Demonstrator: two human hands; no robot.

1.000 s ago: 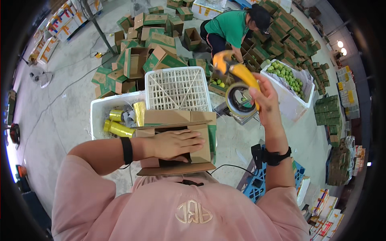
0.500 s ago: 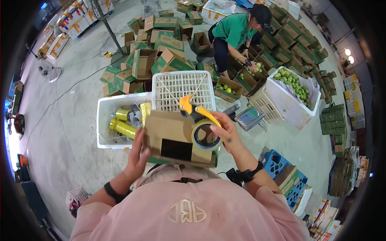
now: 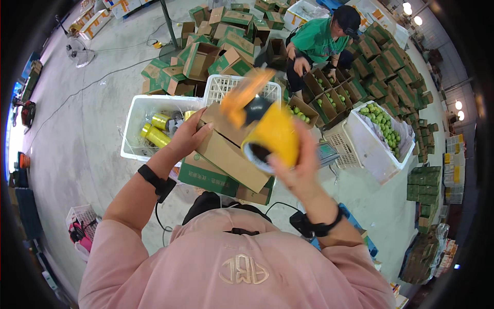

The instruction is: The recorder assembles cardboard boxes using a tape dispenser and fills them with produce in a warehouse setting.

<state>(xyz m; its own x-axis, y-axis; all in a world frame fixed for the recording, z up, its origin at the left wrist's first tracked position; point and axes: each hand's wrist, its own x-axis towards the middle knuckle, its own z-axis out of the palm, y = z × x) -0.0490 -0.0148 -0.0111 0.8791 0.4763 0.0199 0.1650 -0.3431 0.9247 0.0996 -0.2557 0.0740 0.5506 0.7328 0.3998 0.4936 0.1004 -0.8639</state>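
A brown and green carton [image 3: 218, 179] stands tilted in front of me, its top flaps [image 3: 234, 160] folded in with a narrow seam between them. My left hand [image 3: 189, 137] grips the flaps' far left corner, thumb on top. In my right hand [image 3: 302, 172], blurred by motion, is a tape dispenser [image 3: 280, 135] with an orange head and a wide yellow roll. The dispenser hangs over the carton's right side and hides part of it. Behind the carton is an upturned white plastic crate [image 3: 216, 86].
A white foam box [image 3: 128, 149] with yellow tape rolls stands at left. On the right a foam box [image 3: 378, 154] holds green fruit, near a scale [image 3: 327, 153]. A co-worker in green [image 3: 316, 44] handles fruit in cartons. Piled empty cartons [image 3: 206, 59] lie beyond.
My left hand has moved from the carton's side onto its flaps. The carton has turned and tilted, and its dark opening has narrowed to a seam. The tape dispenser has swung round.
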